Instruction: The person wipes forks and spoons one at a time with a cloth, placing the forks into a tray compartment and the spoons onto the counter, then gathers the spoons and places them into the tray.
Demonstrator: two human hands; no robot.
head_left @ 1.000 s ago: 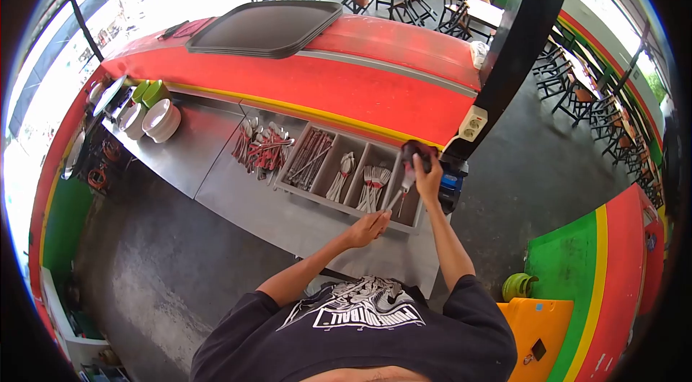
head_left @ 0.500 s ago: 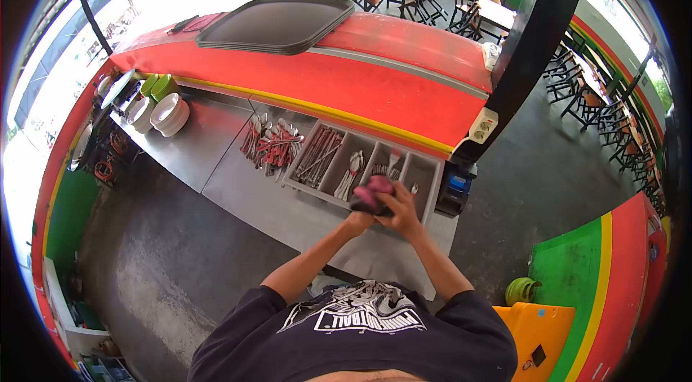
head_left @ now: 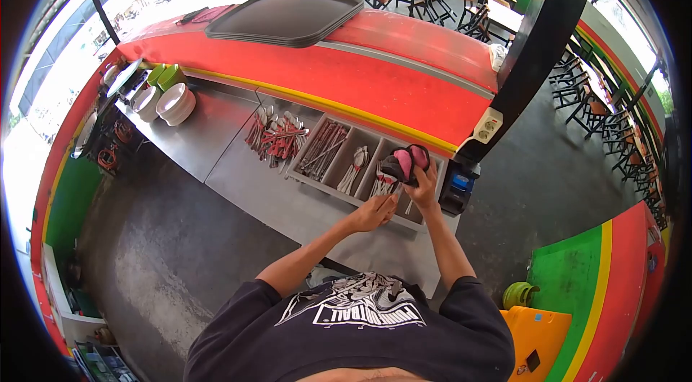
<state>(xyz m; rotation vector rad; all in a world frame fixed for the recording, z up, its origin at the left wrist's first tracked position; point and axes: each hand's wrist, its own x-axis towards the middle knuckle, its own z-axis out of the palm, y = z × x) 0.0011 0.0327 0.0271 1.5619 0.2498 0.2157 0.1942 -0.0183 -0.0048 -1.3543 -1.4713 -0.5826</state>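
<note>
My right hand [head_left: 424, 187] grips a bunched pink-and-black cloth [head_left: 406, 163] above the right part of the grey cutlery tray [head_left: 347, 198]. Close to the tray's front edge, my left hand [head_left: 373, 213] has its fingers curled together; what lies inside them, if anything, I cannot make out. Just beyond it, cutlery [head_left: 384, 184] with pale and reddish handles lies in a compartment, partly covered by the cloth. Spoons [head_left: 355, 169] fill the compartment to the left, and a bundle of dark, reddish cutlery [head_left: 324, 148] sits in the leftmost one.
A loose heap of red-wrapped cutlery [head_left: 275, 135] lies on the steel counter [head_left: 249, 191] left of the tray. Stacked white bowls [head_left: 175, 104] stand farther left. Dark serving trays [head_left: 285, 18] rest on the red ledge. A black pillar [head_left: 537, 43] and a small dark device [head_left: 457, 191] are at right.
My hands have separated. The right hand has carried the cloth up and right over the tray, while the left has moved slightly right and stays low at its front edge.
</note>
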